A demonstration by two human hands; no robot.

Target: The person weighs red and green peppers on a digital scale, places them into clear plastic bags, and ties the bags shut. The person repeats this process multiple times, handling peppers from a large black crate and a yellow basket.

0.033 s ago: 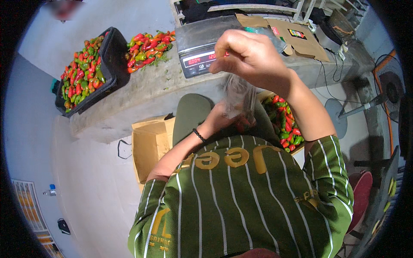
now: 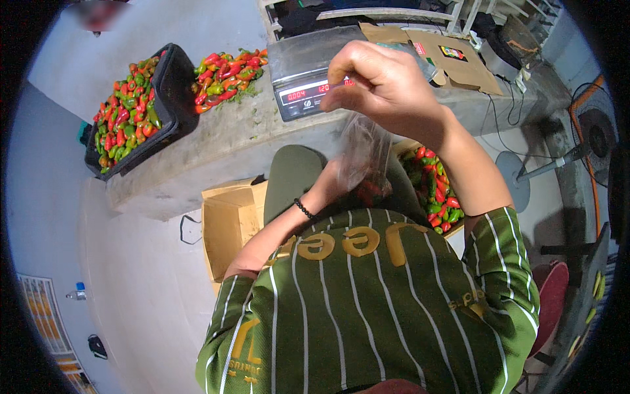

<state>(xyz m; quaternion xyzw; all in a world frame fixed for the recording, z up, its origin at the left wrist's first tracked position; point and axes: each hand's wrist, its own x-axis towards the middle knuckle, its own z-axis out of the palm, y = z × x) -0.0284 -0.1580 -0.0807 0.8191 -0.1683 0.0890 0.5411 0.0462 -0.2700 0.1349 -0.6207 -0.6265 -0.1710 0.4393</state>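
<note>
A clear plastic bag (image 2: 361, 151) stretches upright over my lap, with something reddish showing dimly near its bottom. My right hand (image 2: 384, 82) is raised at the bag's top, its fingers curled closed; the bag's upper end runs up under it, where the exact grip is hidden. Lower down, my left hand (image 2: 335, 174), with a black beaded bracelet on the wrist, is closed around the bag's side, its fingers partly covered by the plastic. Just beyond my right hand sits a digital scale (image 2: 298, 108) with a lit red display.
A black crate (image 2: 172, 98) of red and green peppers stands on the concrete ledge (image 2: 216, 141), beside a loose pepper heap (image 2: 226, 72). Flattened cardboard (image 2: 459, 56) lies right of the scale. A cardboard box (image 2: 230, 220) is at my left, another pepper container (image 2: 440, 190) at my right, near a fan (image 2: 597, 134).
The bag has shifted and spread slightly between my hands. My right hand has tilted a little; both arms stay nearly in place.
</note>
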